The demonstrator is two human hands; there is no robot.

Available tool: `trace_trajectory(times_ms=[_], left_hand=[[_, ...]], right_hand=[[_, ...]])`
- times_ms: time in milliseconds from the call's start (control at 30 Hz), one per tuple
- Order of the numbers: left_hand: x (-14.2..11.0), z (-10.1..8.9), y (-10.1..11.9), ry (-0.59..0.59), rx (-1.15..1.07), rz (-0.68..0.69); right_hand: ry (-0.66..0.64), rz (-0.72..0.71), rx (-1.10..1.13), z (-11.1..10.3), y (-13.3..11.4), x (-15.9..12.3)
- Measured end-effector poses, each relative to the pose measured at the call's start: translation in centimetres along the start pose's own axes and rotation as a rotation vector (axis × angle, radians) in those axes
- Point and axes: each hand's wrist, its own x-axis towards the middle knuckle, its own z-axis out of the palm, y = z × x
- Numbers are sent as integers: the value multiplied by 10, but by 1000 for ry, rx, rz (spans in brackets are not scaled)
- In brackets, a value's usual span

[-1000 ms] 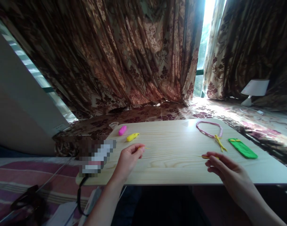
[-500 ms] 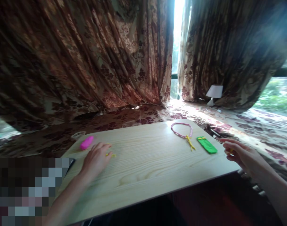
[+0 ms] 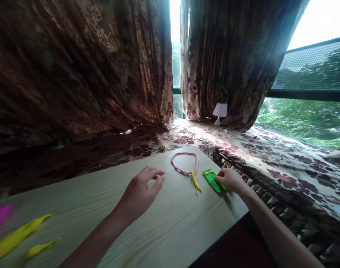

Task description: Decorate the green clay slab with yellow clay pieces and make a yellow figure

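Note:
A flat green slab point(image 3: 211, 181), seemingly modelling clay, lies near the table's right edge with small yellow bits at its far end. My right hand point(image 3: 230, 180) reaches onto the slab's right side, its fingertips pinched together against it; what they hold, if anything, is hidden. My left hand point(image 3: 143, 191) hovers over the middle of the table with thumb and forefinger apart and nothing between them. Between the hands lies a twisted pink loop point(image 3: 174, 163) with a forked yellow tail point(image 3: 196, 184) at its near side.
At the table's left are two yellow clay pieces point(image 3: 17, 236) and a blurred bright pink lump point(image 3: 0, 216). The pale wooden table point(image 3: 170, 230) stands by a flower-patterned ledge bearing a small white lamp point(image 3: 220, 110). Dark curtains point(image 3: 125, 63) hang behind.
My right hand has come in from beyond the table's right edge onto the green slab. My left hand has moved away from the pink lump and yellow pieces. The view has turned right.

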Motion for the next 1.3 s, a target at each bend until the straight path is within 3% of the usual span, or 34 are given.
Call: trace_trajectory(times_ms=[233,400,467,567,667,767,900,1033,1133,1233,1300], left_hand=[[10,5,-10,-140,-218,-164],[-2,1,-12,-227,-410,-317],[-21,-5,-11,-239,-589,-433],[-59,-15,-8,-240,-869,-619],[-96,-22,-7,-120,-1032,-705],[-120,-28,-13,18,-1023,-760],[-132,-37,-28,53,-793,-779],[-127,-43,-41,-85,-564,-690],[-119,-48,-43,-111,-315,-621],[-119,-55,-32,-18,-81,-542],[-127,-56,-17,91,-86,-531]], right_hand=[[-25,-6,77,-4,0,2],[-108,-109,323,-13,-24,-28],[-211,-160,429,1,-47,-48],[-444,-211,546,42,-89,-78],[-676,-225,718,89,-124,-101],[-789,-250,729,120,-143,-110],[-704,-300,595,126,-149,-111],[-595,-254,640,102,-149,-120],[-522,-311,730,83,-149,-135],[-388,-440,767,79,-153,-152],[-315,-500,771,86,-157,-162]])
